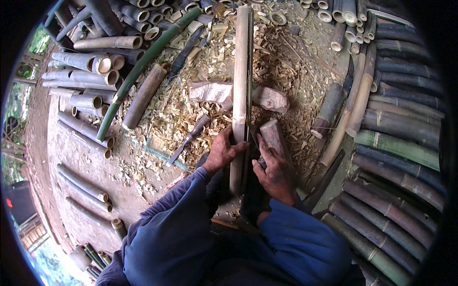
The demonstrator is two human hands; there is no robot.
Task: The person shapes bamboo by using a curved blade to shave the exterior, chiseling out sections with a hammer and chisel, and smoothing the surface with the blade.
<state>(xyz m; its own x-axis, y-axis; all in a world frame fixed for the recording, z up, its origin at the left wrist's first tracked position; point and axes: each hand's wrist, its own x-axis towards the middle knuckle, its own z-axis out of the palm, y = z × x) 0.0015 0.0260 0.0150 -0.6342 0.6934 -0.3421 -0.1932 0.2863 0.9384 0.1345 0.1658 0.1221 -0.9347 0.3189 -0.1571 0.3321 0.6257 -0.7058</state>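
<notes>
A long pale bamboo pole [242,62] stretches away from me between my knees, over a rough wooden block [271,98]. My left hand [222,151] is closed round its near part, thumb lying across the top. Close against the pole's right side, my right hand [277,174] has its fingers curled in a pinch. A thin dark line runs by those fingertips, but what they hold is too small to make out. Just beyond the right hand is a short round log [273,135]. A chisel-like tool [191,138] with a wooden handle lies left of my left hand.
Wood shavings [214,52] cover much of the ground ahead. A green bamboo pole [143,64] slants at the left, beside a short brown log [145,97]. Cut bamboo lengths [90,76] are stacked at the left, and dark bamboo poles [400,128] line the right side.
</notes>
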